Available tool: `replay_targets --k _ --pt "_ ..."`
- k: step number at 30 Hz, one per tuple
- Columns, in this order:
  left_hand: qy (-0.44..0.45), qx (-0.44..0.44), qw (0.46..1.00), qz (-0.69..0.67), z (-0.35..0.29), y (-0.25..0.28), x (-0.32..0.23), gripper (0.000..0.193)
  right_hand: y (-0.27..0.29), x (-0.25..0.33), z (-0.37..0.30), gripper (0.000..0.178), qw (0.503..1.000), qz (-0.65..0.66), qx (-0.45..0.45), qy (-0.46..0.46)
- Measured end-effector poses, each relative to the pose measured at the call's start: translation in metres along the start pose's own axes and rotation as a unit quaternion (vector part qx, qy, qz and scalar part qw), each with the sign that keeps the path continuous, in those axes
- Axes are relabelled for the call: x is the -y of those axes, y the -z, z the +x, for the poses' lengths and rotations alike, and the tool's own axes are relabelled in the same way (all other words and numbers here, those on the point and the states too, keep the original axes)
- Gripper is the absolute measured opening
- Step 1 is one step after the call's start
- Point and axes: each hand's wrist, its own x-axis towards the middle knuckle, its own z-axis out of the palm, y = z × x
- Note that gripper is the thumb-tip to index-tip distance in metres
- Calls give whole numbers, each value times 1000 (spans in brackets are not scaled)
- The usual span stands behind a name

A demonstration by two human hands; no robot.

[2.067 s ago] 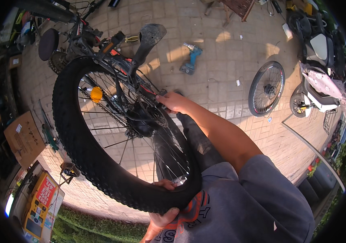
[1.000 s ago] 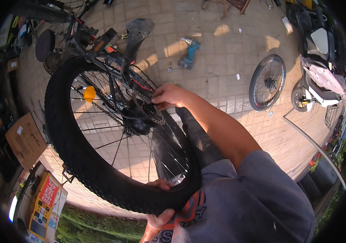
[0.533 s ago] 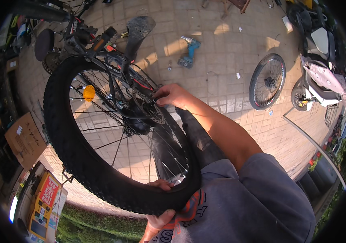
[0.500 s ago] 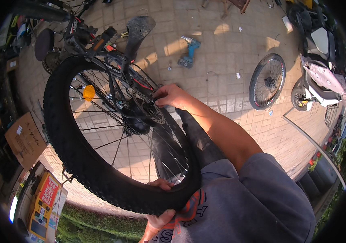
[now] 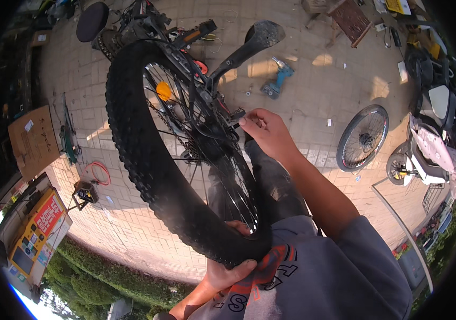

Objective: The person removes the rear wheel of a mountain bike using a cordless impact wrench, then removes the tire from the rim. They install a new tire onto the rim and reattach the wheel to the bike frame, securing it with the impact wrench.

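A bicycle wheel with a thick knobbly black tyre [image 5: 137, 144] stands slanted before me, beside the dark bicycle frame [image 5: 206, 96]. My left hand [image 5: 230, 272] grips the tyre at its near end, thumb outside and fingers reaching through to the rim. At the hub end of the frame, my right hand [image 5: 268, 130] has thumb and forefinger closed on a small dark part by the axle; what it is I cannot make out. An orange reflector [image 5: 163, 90] sits among the spokes. A dusty black paddle-shaped part [image 5: 257, 42] sticks out from the frame.
A teal cordless impact wrench [image 5: 278, 78] lies on the paving beyond my right hand. Another wheel [image 5: 363, 137] lies to the right, near a parked scooter [image 5: 430, 120]. Leftward are a cardboard sheet [image 5: 33, 141], a red hose [image 5: 97, 173] and a yellow machine [image 5: 30, 240].
The wheel and frame appear further right and more edge-on as the view shifts. My right hand stays by the hub end, its wrist turned. My left hand keeps its hold on the tyre.
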Motion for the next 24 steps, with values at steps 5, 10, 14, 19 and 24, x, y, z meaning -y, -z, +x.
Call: replay_targets --k 5,10,14,19,24 --pt "80 44 994 63 1 9 -1 73 -35 108 -131 80 950 -2 310 20" --pt "-79 54 987 126 3 26 -9 74 -65 110 -144 62 949 140 237 -155" --pt "-185 27 965 186 12 89 -1 41 -67 97 -148 103 968 127 198 -92" --pt "-141 -214 925 280 81 167 55 35 -72 107 -172 109 956 170 214 -105" --pt "-294 -176 842 417 151 199 56 39 -71 110 -187 108 959 176 208 -83"
